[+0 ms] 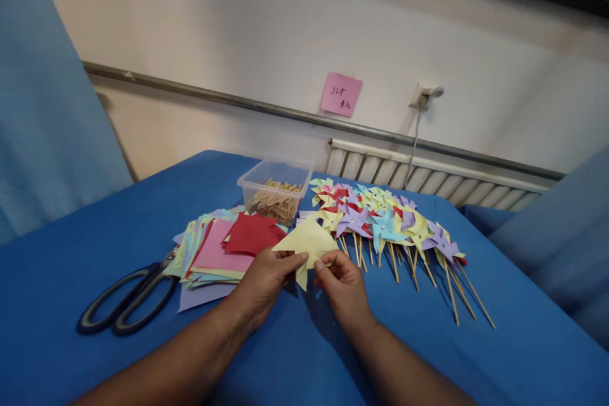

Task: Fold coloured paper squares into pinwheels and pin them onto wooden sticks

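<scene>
A pale yellow paper pinwheel piece (pixel 307 236), cut and partly folded, is held up above the blue table by both hands. My left hand (pixel 272 273) pinches it near its centre, thumb on the front. At its lower right edge, the thumb and fingertips of my right hand (pixel 341 282) close on the paper. One pointed flap hangs down between the two hands. The fingers behind the sheet are hidden. Just left of my left hand lies a stack of coloured paper squares (pixel 221 245), with a red sheet (pixel 251 233) on top.
Large dark-handled scissors (pixel 127 297) lie left of the stack, blades under paper. Behind it stands a clear plastic box (pixel 248 193) of wooden sticks (pixel 280 203). Several finished pinwheels (pixel 384 226) on sticks lie at the right. A radiator (pixel 394 168) is at the wall.
</scene>
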{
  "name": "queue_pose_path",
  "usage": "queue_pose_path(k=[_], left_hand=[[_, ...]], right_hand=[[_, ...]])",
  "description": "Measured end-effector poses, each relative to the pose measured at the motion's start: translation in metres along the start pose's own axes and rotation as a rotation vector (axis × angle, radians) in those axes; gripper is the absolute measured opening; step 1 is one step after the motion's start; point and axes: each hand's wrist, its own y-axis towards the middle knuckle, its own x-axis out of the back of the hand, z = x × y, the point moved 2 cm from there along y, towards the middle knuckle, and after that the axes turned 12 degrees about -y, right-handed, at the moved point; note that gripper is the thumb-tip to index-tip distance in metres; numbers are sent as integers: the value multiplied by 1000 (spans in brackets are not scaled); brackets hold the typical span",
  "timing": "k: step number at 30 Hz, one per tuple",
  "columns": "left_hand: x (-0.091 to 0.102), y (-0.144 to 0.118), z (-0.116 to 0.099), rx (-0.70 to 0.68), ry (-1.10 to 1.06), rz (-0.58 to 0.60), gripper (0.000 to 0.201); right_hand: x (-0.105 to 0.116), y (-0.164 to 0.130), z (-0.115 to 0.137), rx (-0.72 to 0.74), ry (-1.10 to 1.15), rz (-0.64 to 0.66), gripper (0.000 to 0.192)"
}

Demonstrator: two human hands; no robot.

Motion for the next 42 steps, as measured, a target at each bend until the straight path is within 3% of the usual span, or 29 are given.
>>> queue_pose_path(k=[13, 21, 26, 32, 42], left_hand=[[1, 2, -2, -28, 48, -33, 20], [2, 2, -2, -31, 113, -42, 19], [-2, 1, -4, -54, 153, -22, 26], [0, 3, -2, -69, 205, -10, 26], [0, 3, 1, -34, 216, 14, 23]], right_hand=[[1, -2, 4, 25, -48, -6, 26], [19, 6, 7, 227, -121, -301, 17], [22, 5, 19, 361, -321, -221, 6], [17, 3, 19, 331, -330, -123, 4], [15, 3, 19, 339, -316, -97, 3]])
